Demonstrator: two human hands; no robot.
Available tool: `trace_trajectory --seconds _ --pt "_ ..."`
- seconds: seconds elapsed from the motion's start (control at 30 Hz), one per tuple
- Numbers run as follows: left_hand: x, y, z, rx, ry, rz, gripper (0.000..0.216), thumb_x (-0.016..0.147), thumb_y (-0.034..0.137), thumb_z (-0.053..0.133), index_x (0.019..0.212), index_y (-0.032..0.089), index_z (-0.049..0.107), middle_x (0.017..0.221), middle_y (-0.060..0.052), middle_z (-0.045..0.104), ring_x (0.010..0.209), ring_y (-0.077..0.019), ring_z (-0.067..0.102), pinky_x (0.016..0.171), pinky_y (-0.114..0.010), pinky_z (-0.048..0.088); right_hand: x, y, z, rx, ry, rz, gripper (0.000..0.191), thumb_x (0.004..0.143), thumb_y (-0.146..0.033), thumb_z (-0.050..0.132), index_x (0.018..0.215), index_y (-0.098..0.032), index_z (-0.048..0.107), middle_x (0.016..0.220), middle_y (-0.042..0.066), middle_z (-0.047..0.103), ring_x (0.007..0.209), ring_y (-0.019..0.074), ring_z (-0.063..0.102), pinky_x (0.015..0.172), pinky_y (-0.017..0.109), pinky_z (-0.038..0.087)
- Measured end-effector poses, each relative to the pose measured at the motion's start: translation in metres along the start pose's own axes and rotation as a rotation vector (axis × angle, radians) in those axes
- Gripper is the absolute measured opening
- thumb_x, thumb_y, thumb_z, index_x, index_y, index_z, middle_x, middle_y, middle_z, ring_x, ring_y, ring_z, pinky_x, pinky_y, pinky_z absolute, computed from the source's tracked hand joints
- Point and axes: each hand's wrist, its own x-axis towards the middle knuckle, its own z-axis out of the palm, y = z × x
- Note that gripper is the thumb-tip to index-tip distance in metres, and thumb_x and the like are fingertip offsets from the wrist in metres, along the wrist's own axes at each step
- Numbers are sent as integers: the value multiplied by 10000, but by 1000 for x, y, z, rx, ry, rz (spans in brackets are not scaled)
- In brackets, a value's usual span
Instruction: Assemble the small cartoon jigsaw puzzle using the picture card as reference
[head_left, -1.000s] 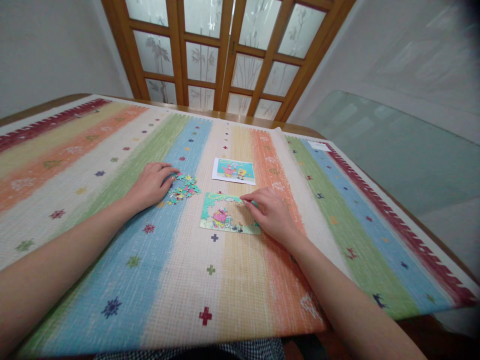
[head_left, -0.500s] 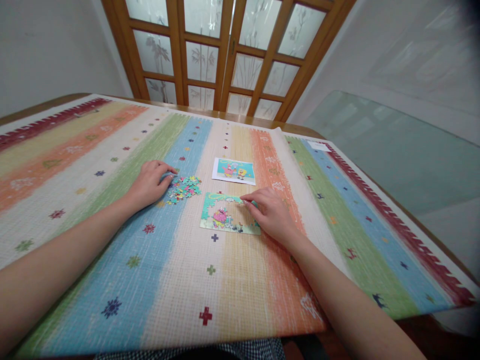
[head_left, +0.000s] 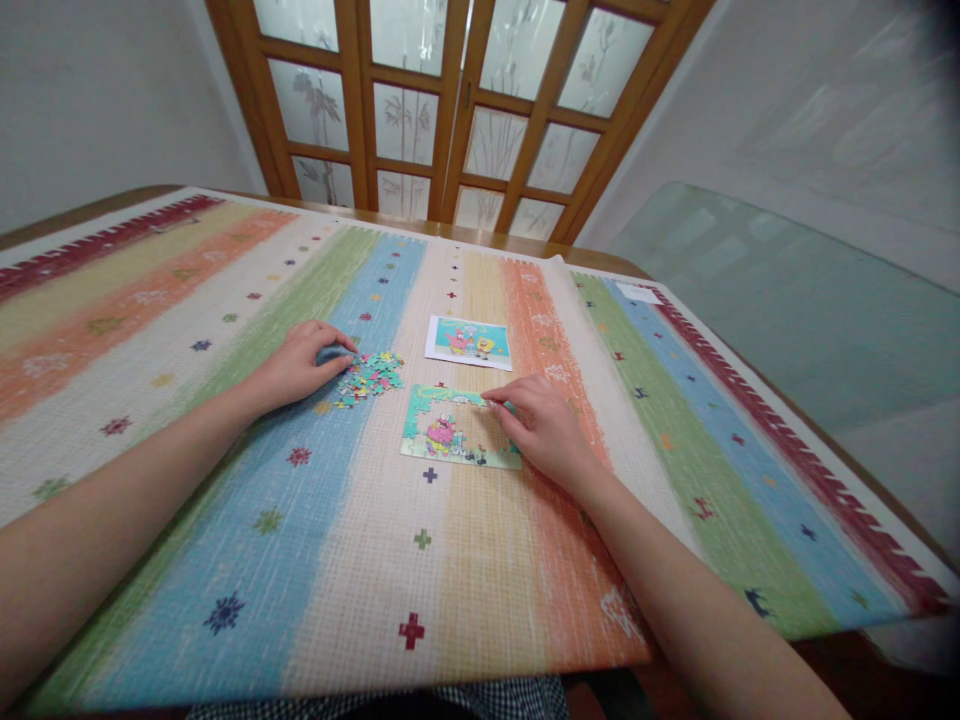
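Observation:
A small, partly built cartoon jigsaw (head_left: 450, 430) lies on the striped mat (head_left: 360, 560). My right hand (head_left: 544, 425) rests on its right edge, fingers curled with the fingertips pressed to the puzzle's top edge; what they pinch is too small to name. To the left sits a pile of loose puzzle pieces (head_left: 369, 376). My left hand (head_left: 300, 362) lies at the pile's left side, fingers bent and their tips touching the pieces. A printed reference picture (head_left: 469, 341) lies just beyond the jigsaw.
The mat covers a wooden table; its right edge (head_left: 825, 470) runs diagonally. A glass tabletop (head_left: 787, 300) stands to the right. A wooden-framed frosted glass door (head_left: 450, 100) is behind the table. A small white label (head_left: 637, 292) lies at the mat's far right.
My left hand has slid slightly left and back along the pile's edge, nudging the loose pieces. My right hand stays on the jigsaw.

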Motion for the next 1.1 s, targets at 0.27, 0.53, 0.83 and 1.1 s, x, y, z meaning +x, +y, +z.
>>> trace_trajectory --seconds 0.27,0.53,0.83,1.1 --pt "0 -6 -6 14 -86 4 560 889 719 505 1083 232 702 1134 -101 650 1139 -316 567 1090 -512 374 -1 1 1 -2 -13 6 152 969 -218 580 1020 -226 722 939 77 738 952 258 648 850 429 487" --pt "-2 -1 5 66 -27 -25 626 883 770 477 1070 216 699 1129 -114 612 1145 -330 532 1076 -518 382 0 1 1 12 -15 20 162 973 -237 571 1020 -228 726 951 79 741 956 255 645 857 428 483" --pt "-2 1 7 43 -11 4 591 904 721 471 1033 192 700 1089 -122 638 1146 -314 549 1090 -518 383 0 -1 0 13 -29 32 168 971 -236 572 1026 -250 730 956 74 743 971 262 647 857 432 488" --pt "-2 5 5 43 -8 35 518 915 658 474 1005 189 674 1043 -117 653 1093 -310 576 1058 -522 400 0 -1 0 12 -38 34 169 973 -241 570 1024 -243 731 959 76 739 969 258 644 856 425 481"
